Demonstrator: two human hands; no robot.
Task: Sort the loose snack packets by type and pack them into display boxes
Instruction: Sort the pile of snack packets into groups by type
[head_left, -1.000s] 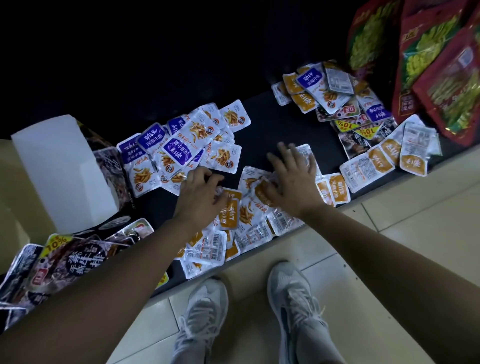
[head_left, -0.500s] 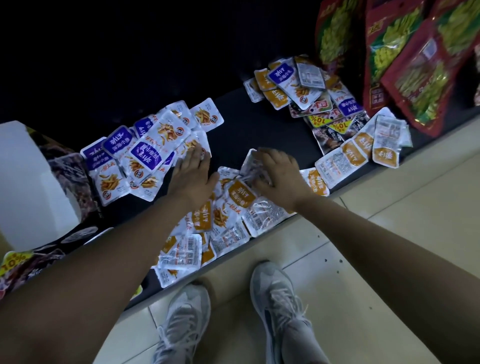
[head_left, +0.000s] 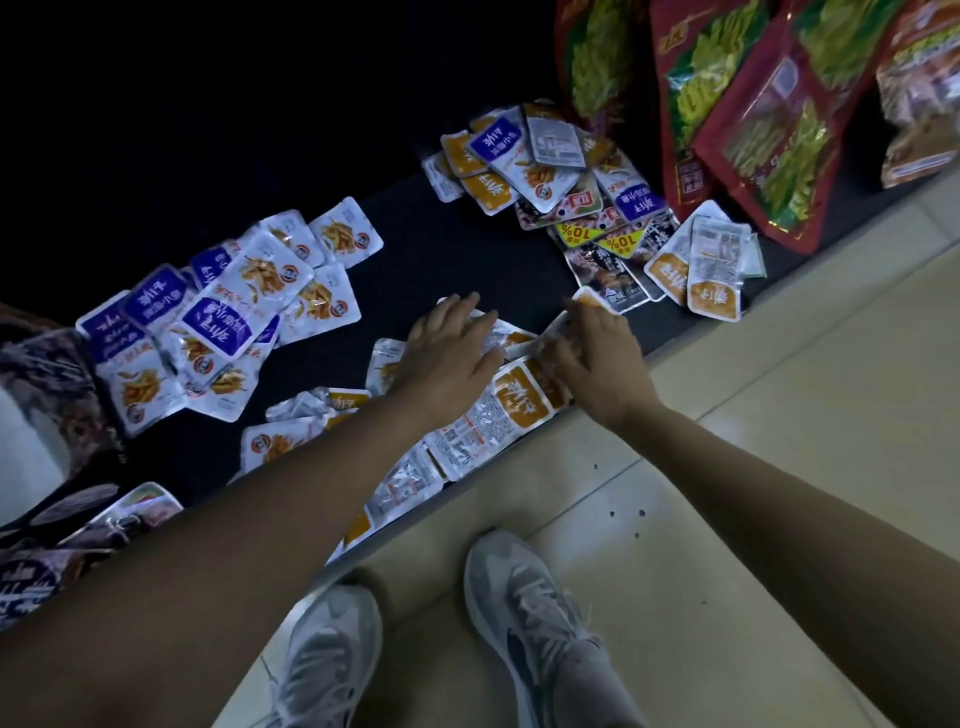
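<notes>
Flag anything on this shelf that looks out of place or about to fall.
Several orange-label packets lie right at the front edge of the dark shelf. Some seem to overhang it and could slip off. The pile at right mixes purple, orange and dark packets, not yet sorted.

Yellow tags (head_left: 618, 241) on dark packets (head_left: 605, 275): "10%", printed twice, upside down to the camera. Purple labels (head_left: 218, 327) and orange labels (head_left: 522, 402): large Chinese characters, inverted, not surely legible. Packet backs (head_left: 462, 441): barcode and fine print, too small to read. Red bags (head_left: 691, 179): label illegible
</notes>
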